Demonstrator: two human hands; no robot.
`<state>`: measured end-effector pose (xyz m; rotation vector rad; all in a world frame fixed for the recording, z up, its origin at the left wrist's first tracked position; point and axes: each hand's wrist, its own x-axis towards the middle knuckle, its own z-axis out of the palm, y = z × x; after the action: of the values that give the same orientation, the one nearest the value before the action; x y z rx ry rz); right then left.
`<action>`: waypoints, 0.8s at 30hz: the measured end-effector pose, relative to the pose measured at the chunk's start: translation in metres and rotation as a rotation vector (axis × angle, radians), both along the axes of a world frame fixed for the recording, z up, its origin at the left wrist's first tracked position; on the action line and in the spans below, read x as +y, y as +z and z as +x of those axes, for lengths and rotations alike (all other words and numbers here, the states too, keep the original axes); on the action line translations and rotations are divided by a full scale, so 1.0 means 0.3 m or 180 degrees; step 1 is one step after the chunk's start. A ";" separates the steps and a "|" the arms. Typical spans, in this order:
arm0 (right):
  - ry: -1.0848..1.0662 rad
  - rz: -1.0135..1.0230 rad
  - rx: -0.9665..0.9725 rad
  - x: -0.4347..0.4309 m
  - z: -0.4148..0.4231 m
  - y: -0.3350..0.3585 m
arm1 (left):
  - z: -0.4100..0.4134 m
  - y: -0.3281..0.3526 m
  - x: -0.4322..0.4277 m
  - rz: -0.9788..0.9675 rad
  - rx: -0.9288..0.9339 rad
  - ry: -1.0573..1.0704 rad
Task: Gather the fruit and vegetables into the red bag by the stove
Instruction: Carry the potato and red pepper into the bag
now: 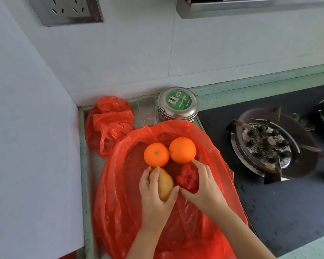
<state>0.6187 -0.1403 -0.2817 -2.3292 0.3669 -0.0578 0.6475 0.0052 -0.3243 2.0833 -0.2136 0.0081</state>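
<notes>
Risk: oranges (169, 152) roll off the red bag (120, 184) on the counter (82, 165) | left hand (153, 195) fingers grip potato (164, 184) | right hand (204, 187) fingers close on red pepper (187, 179), slippery plastic.

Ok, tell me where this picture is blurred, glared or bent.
Head view: wide-angle bend curves the counter edge and wall lines; motion smear on the red bag along its left rim; soft even light; oranges and steel tin fairly sharp, with mild sheen.
</notes>
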 end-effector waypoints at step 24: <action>-0.0103 -0.0472 -0.0264 -0.058 -0.175 0.093 | -0.094 0.101 -0.027 0.0295 -0.0898 -0.0136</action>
<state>0.5663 -0.1577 -0.2538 -2.4581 0.3698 -0.2029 0.6194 -0.0028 -0.2940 2.1647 -0.4369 0.2720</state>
